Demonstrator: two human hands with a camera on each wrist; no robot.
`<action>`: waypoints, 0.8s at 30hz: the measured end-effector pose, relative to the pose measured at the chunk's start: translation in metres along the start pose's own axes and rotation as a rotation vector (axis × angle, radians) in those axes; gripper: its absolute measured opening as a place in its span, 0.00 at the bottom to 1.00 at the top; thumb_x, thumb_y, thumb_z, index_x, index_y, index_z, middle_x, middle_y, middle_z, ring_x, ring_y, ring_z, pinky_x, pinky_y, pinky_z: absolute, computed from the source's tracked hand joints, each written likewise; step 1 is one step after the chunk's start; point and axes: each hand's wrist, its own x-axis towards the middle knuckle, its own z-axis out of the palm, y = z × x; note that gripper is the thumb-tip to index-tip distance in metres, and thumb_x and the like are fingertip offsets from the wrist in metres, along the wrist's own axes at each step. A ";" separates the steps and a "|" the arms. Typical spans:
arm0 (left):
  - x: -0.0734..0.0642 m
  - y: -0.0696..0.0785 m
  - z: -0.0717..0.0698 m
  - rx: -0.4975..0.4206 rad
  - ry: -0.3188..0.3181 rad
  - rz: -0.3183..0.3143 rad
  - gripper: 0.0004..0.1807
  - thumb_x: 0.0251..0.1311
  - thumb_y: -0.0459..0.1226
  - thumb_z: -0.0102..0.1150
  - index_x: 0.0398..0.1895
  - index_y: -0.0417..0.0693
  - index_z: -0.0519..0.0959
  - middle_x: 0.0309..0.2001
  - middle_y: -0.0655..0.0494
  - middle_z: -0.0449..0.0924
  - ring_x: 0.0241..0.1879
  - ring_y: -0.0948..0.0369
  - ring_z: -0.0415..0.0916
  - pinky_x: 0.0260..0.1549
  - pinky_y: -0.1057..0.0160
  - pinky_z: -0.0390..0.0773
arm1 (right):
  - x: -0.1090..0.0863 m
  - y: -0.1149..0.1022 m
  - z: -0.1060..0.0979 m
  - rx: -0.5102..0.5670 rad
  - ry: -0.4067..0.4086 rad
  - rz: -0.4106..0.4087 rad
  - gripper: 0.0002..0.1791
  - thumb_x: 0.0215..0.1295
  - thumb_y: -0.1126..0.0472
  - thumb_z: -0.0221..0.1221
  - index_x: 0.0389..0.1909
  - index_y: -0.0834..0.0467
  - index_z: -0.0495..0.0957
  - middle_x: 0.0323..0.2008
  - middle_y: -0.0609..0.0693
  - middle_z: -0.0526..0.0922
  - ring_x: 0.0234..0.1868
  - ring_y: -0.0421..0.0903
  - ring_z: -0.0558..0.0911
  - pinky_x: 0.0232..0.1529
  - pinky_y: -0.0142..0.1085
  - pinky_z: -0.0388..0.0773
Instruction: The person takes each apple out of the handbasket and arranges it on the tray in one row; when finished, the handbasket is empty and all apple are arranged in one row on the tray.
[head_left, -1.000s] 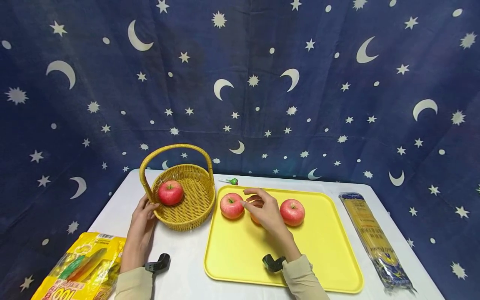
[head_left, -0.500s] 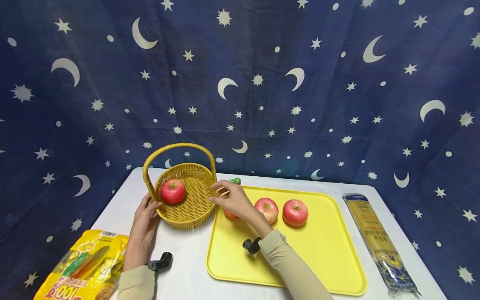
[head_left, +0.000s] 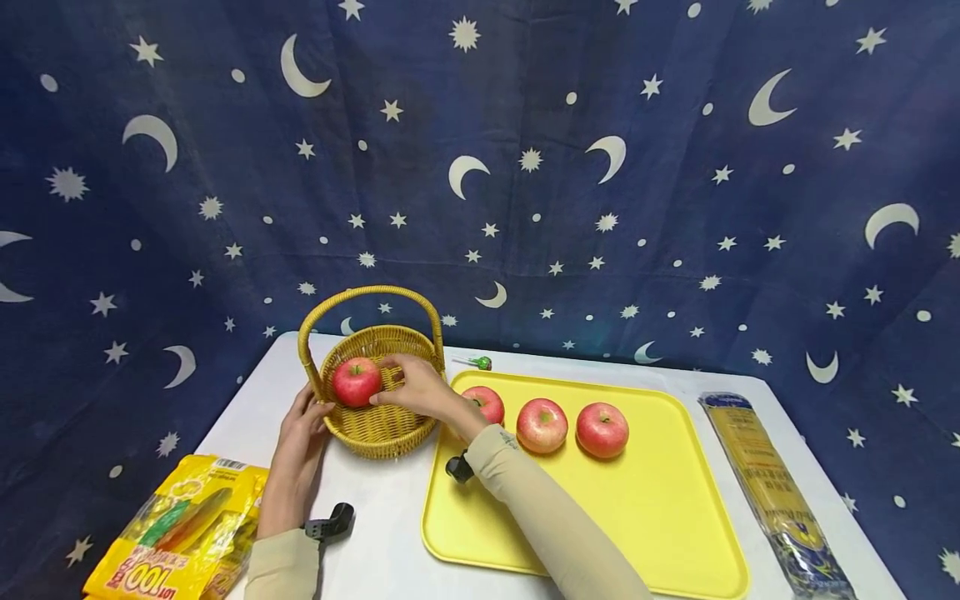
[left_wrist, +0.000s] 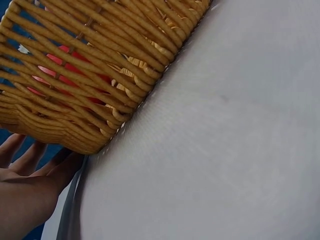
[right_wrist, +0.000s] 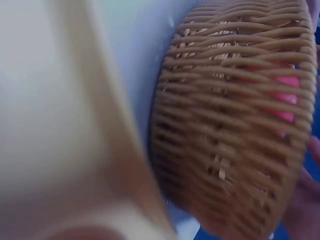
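A round woven basket (head_left: 381, 432) with a tall arched handle stands at the table's left, holding one red apple (head_left: 357, 382). At its left side my left hand (head_left: 296, 458) holds the rim, the thumb on top and the other fingers outside. Several of those fingers (left_wrist: 26, 159) show beside the weave in the left wrist view. My right hand (head_left: 422, 390) reaches over the basket's right rim, thumb and fingers spread beside the apple. Whether they touch it I cannot tell. The right wrist view shows the basket wall (right_wrist: 235, 115) from outside, with the apple's red through gaps.
A yellow tray (head_left: 622, 517) to the right bears three apples, the left one (head_left: 486, 403) partly behind my right forearm. A lollipop (head_left: 480, 362) lies behind it. A long noodle packet (head_left: 776, 492) lies far right, a yellow printed bag (head_left: 176, 533) front left.
My right hand has moved left from above the tray's apples to inside the basket, beside its apple. My left hand stays at the rim. The head view has shifted slightly.
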 end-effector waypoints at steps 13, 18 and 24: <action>0.001 -0.002 0.003 0.002 -0.007 0.008 0.39 0.75 0.31 0.47 0.85 0.59 0.47 0.85 0.59 0.40 0.80 0.56 0.46 0.80 0.55 0.48 | 0.029 -0.010 0.024 -0.045 -0.023 -0.003 0.52 0.56 0.53 0.76 0.78 0.61 0.60 0.70 0.57 0.73 0.70 0.51 0.73 0.71 0.38 0.70; 0.000 -0.001 0.001 -0.006 -0.003 0.008 0.39 0.75 0.31 0.46 0.85 0.59 0.47 0.85 0.57 0.40 0.80 0.56 0.47 0.80 0.54 0.48 | 0.037 -0.010 0.031 -0.021 -0.060 -0.011 0.53 0.55 0.54 0.76 0.78 0.60 0.59 0.71 0.57 0.73 0.69 0.49 0.74 0.70 0.37 0.70; 0.000 -0.001 -0.001 -0.005 0.007 0.007 0.39 0.75 0.31 0.47 0.84 0.59 0.48 0.85 0.57 0.41 0.80 0.56 0.47 0.80 0.55 0.49 | 0.037 -0.008 0.038 -0.032 -0.028 0.025 0.47 0.53 0.55 0.77 0.73 0.58 0.65 0.64 0.54 0.78 0.62 0.47 0.77 0.64 0.34 0.73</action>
